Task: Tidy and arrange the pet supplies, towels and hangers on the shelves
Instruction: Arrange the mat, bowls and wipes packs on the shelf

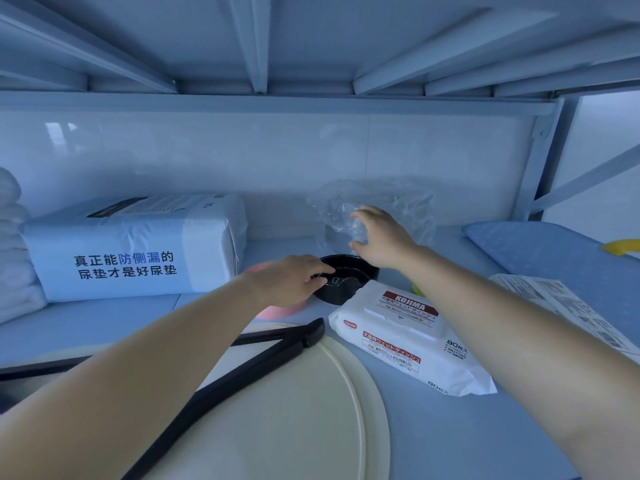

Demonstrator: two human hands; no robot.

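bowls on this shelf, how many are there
2. A black bowl sits mid-shelf, the left hand resting on its rim; a pink bowl lies just left of it, mostly under that hand. A green edge behind the wipes pack might be a third; cannot tell.

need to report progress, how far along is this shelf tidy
Looks done: towels stacked at far left, pad pack set beside them against the back. In hand: left hand on the black bowl, right hand open at the plastic bag. Left: hanger, wipes and leaflet lie loose up front.
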